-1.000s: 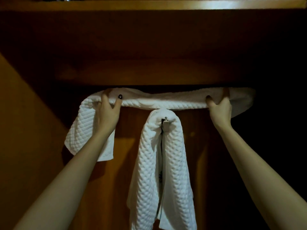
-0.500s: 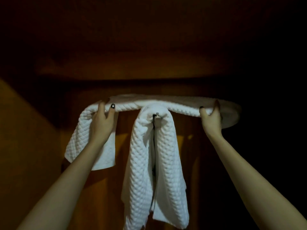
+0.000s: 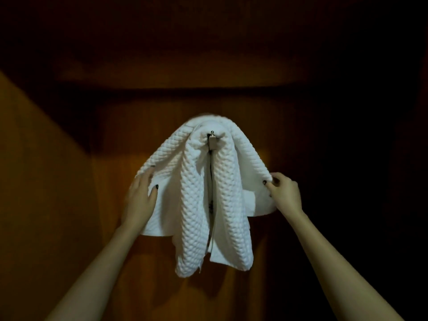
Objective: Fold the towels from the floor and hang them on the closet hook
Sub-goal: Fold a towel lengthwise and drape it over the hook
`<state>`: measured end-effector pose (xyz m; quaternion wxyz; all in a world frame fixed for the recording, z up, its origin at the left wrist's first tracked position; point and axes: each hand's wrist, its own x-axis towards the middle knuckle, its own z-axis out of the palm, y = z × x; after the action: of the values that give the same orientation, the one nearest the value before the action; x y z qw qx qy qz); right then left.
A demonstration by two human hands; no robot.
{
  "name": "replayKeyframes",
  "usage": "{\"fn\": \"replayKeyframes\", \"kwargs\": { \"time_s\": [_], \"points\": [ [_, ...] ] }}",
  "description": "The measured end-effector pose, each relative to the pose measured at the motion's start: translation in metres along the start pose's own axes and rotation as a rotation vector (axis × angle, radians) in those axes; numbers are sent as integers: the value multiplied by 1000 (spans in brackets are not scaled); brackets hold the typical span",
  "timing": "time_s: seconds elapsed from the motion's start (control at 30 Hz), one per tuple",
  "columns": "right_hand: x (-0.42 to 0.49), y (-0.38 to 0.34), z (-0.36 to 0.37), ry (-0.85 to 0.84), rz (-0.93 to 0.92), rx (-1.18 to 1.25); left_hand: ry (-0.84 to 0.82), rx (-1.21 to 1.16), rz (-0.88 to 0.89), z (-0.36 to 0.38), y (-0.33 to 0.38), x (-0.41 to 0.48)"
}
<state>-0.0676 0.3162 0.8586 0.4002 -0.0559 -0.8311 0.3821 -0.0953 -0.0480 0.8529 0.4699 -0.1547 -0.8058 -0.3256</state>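
- Outer towel (image 3: 171, 158), white and quilted, slopes down at far left, where my left hand (image 3: 141, 198) grips its hanging flap, thumb on the front and fingers round the edge.
- At centre, this towel lies draped over the top of the metal hook (image 3: 212, 141) on the wooden closet wall (image 3: 289, 135).
- From the same hook the inner towel (image 3: 192, 216), also quilted white, hangs in two long folds in front of those flaps.
- At right, my right hand (image 3: 283, 193) pinches the draped towel's other sloping edge between thumb and fingertips.
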Motion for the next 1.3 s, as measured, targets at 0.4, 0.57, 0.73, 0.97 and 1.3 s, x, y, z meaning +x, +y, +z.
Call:
{"fn": "replayKeyframes", "kwargs": {
  "time_s": [0.4,0.57,0.73,0.97,1.3],
  "points": [
    [-30,35,35,-101,-394,216,-172,-108,32,40,-52,-30],
    [-28,47,49,-209,-266,48,-32,-10,280,46,-45,-52],
    [-26,59,49,85,-321,-101,-140,123,70,50,-48,-54],
    [-17,80,46,132,-341,-37,-74,149,170,40,-64,-15],
    [-49,83,59,12,-410,-233,-100,153,261,37,-72,-21]
  ]
}}
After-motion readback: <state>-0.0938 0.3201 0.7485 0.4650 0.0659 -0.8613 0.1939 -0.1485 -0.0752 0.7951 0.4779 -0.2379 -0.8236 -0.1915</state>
